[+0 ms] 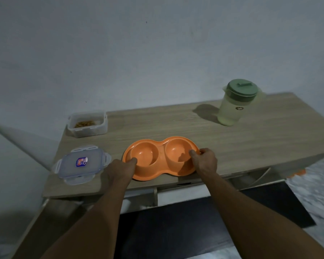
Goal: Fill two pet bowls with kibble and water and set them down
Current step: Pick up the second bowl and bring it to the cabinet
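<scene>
An orange double pet bowl [158, 152] sits near the front edge of a wooden table [232, 143]; both of its cups look empty. My left hand [120, 170] grips the bowl's left rim, thumb over the edge. My right hand [204, 160] grips the right rim, fingers curled over it. An open clear plastic box [87, 126] holding some brown kibble stands at the back left. A pale green pitcher [236, 103] with a darker green lid stands at the back right.
The box's clear clip-on lid [81, 164] lies flat at the table's front left corner. A grey wall rises right behind the table. A dark mat [195, 230] lies on the floor below the front edge.
</scene>
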Available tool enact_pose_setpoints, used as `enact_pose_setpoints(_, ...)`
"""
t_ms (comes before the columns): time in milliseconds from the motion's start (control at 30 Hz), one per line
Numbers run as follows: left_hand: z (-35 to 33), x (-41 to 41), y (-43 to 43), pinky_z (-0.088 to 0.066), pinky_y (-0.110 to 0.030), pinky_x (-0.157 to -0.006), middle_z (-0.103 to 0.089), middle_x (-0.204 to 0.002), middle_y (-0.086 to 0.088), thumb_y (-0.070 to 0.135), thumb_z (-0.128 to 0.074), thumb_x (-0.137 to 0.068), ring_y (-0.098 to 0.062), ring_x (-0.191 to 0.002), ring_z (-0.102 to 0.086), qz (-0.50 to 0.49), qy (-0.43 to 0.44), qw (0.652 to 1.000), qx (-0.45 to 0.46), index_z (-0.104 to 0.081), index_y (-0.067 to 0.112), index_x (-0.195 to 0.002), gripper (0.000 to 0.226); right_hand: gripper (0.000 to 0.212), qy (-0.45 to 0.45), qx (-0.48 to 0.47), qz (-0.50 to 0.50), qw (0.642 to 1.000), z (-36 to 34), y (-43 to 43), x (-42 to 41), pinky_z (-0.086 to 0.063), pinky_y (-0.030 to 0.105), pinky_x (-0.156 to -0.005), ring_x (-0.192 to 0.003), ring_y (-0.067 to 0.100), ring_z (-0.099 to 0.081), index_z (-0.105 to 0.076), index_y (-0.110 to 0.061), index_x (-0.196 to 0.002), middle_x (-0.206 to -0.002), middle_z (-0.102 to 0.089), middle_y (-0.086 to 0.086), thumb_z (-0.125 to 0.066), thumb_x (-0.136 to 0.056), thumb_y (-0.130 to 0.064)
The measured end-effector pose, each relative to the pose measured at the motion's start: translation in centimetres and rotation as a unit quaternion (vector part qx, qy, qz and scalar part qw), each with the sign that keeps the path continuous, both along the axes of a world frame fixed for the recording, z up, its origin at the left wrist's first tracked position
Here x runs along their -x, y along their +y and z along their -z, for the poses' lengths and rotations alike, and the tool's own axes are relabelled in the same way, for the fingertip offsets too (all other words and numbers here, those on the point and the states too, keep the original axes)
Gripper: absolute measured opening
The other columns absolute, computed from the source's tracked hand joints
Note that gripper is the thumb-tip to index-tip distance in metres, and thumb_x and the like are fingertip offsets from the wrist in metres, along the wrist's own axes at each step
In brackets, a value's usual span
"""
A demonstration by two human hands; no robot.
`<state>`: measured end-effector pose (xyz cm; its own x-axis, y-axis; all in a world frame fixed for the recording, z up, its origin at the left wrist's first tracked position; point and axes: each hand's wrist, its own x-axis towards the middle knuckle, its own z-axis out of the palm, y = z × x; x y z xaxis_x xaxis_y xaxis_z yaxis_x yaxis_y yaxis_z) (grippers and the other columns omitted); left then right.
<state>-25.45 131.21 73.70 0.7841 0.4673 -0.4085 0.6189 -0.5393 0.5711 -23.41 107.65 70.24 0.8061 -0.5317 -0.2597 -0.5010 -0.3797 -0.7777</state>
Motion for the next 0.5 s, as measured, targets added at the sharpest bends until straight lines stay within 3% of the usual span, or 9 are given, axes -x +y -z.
enact_pose_setpoints(500, 1.2, 0.2, -1.0, -0.036, -0.032, -0.065, -0.063, -0.089, -0.014, 0.042, -0.058, -0.089, -0.027, -0.077, -0.055, -0.015, -0.018, 1.000, 0.002, -0.067, -0.001, -0.102, 0.046, 0.046, 0.043, 0.039, -0.058, 0.997, 0.9, -1.5, -0.7, -0.050, 0.039, -0.080, -0.098, 0.034, -0.066, -0.065, 0.002, -0.110, -0.106, -0.069, 0.019, -0.065, -0.091, -0.041)
